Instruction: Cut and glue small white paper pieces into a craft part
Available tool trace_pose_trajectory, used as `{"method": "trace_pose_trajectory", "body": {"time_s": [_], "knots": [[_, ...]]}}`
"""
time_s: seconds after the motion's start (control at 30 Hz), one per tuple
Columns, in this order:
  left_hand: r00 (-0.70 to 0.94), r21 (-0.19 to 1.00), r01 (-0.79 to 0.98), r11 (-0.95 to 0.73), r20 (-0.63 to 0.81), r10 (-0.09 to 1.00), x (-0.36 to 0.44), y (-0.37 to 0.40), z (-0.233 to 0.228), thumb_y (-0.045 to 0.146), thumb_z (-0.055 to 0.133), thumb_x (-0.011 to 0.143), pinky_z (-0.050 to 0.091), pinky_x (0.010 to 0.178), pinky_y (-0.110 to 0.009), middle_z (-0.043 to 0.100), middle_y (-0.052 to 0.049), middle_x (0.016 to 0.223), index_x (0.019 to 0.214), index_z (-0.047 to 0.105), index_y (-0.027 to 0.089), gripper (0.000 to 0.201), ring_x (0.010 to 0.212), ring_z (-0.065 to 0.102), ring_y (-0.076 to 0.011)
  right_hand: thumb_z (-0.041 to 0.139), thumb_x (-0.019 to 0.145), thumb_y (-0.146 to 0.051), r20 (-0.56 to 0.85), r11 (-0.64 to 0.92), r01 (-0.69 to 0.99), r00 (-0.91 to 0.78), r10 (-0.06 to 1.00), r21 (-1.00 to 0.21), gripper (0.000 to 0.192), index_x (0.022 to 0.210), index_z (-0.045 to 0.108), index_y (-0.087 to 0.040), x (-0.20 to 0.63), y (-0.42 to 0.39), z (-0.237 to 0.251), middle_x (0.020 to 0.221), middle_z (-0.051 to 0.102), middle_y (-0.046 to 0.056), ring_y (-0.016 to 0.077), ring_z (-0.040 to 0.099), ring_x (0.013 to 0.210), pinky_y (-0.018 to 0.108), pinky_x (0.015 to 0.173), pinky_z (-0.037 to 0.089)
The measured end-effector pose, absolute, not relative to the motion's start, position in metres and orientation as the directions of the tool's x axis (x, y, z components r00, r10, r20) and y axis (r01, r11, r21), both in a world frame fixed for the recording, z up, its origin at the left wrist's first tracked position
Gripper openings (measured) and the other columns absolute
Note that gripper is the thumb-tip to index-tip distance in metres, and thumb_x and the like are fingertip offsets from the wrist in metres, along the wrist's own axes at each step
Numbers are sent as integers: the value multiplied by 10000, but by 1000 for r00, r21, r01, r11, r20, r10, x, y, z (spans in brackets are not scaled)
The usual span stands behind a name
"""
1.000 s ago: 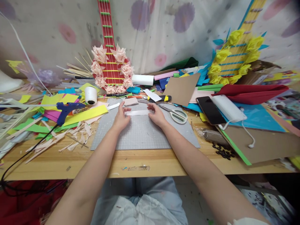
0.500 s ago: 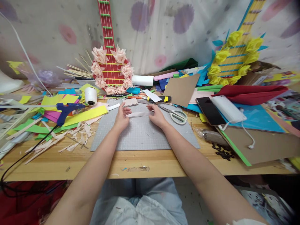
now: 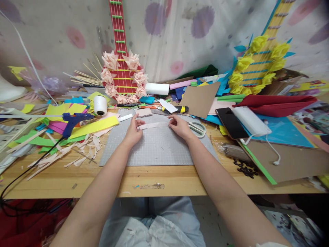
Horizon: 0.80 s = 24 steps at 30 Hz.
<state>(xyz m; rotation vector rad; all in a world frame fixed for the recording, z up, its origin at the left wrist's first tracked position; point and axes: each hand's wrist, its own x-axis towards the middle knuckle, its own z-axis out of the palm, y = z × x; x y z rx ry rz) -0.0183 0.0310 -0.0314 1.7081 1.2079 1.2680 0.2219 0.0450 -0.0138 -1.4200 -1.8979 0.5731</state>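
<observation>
Left hand (image 3: 133, 132) pinching 1 end, right hand (image 3: 180, 127) apparently pinching the other! | White strip (image 3: 155, 126) bowing gently between them, over the grey mat (image 3: 159, 149) | Light, even tension should prevent creases

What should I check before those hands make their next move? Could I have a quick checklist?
1. Strip held at both ends: ok, one end is at the left hand, the other at the right hand.
2. Mat under the strip: ok, it lies below both hands.
3. Scissors fully in sight: not ok, the right hand hides part of them.
4. Glue gun apart from the hands: ok, it lies well off to the left.
5. Glue gun cool: cannot tell from a picture.
6. Knife blade drawn in: cannot tell, white paper lies across it.
</observation>
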Motion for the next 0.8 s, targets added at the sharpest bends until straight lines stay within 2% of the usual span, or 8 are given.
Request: {"method": "trace_pose_trajectory", "body": {"time_s": [0.4, 0.6, 0.8], "knots": [[105, 901, 257, -349, 334, 937, -17, 30, -30, -17, 428, 586, 404, 866, -343, 535, -56, 967, 1264, 244, 177, 729, 917, 546, -130, 507, 680, -120, 304, 358, 614, -196, 932, -703, 303, 967, 560, -201, 211, 40, -8, 776, 597, 1, 123, 524, 683, 283, 696, 418], [123, 900, 245, -360, 340, 932, -18, 30, -31, -19, 416, 582, 398, 882, -353, 533, -52, 969, 1262, 241, 190, 733, 925, 545, -130, 491, 692, -145, 316, 417, 525, -275, 908, -742, 308, 988, 551, -206, 213, 43, -12, 774, 575, -1, 117, 525, 697, 280, 712, 434], [139, 893, 247, -377, 353, 925, -19, 31, -33, -12, 414, 584, 392, 889, -353, 529, -53, 981, 1272, 234, 196, 741, 931, 542, -130, 467, 642, -95, 345, 436, 533, -267, 900, -725, 413, 1041, 523, -186, 214, 46, -16, 853, 535, 29, 114, 517, 715, 264, 680, 446]]}}
